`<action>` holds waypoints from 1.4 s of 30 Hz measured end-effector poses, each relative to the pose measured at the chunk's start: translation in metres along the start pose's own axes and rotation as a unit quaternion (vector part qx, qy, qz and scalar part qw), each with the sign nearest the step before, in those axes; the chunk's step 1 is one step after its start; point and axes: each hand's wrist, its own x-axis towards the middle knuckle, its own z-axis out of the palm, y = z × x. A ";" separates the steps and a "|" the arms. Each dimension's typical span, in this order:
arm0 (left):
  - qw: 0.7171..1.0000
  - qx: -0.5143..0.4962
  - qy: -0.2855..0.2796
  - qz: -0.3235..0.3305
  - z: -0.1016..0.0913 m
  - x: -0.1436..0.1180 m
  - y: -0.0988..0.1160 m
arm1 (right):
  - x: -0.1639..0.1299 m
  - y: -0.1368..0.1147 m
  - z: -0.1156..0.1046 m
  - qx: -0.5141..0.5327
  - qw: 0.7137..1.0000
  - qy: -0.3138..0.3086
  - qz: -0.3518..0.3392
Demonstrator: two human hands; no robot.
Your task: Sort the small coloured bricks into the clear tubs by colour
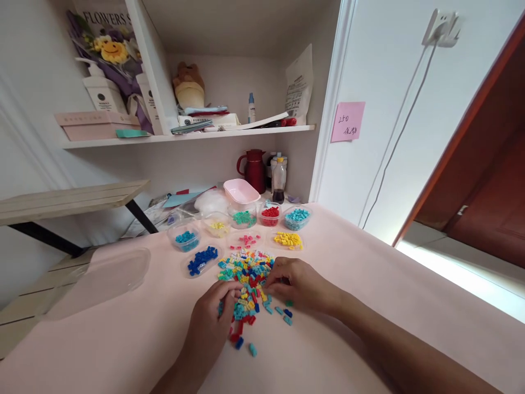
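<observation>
A loose heap of small toy building bricks [250, 268] in many colours lies on the pink tabletop between my hands. My left hand [211, 309] is at the heap's near left side, fingers curled in towards the thumb. A bit of teal shows in the gap of that hand; whether it is held or lies behind cannot be told. On the heap's right edge, my right hand [295, 279] has its fingertips pinched together low among the bricks. What is between them is hidden. Several stray bricks lie nearer, including a teal brick [252, 349] and a dark blue brick [239, 343].
Behind the heap, clear containers hold bricks sorted by colour: dark blue bricks [203, 260], yellow bricks [288, 239], red bricks [270, 215], green bricks [244, 219]. Farther back are a pink basin [241, 191], a red jug [255, 171] and a bottle [279, 180]. A clear lid [123, 273] lies left.
</observation>
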 end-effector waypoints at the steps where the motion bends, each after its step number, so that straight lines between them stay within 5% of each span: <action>1: 1.000 0.006 -0.001 0.002 0.000 0.000 0.000 | -0.001 -0.001 0.002 -0.020 1.000 -0.003 0.003; 10: 0.998 0.043 -0.020 0.031 0.001 -0.001 -0.001 | -0.004 -0.005 0.017 -0.163 0.987 -0.006 -0.011; 27: 0.998 0.045 -0.031 0.029 0.002 -0.003 0.001 | -0.004 -0.006 0.028 -0.139 0.990 0.033 0.014; 32: 0.998 0.048 -0.035 0.028 0.002 -0.002 0.001 | 0.001 0.001 0.026 -0.049 0.997 0.042 0.035; 37: 0.999 0.042 -0.023 0.020 0.002 -0.002 -0.004 | 0.009 0.030 -0.001 0.000 0.987 0.146 0.067; 42: 0.999 0.033 -0.022 0.022 0.004 -0.002 -0.008 | 0.011 0.073 -0.031 -0.050 0.941 0.295 0.158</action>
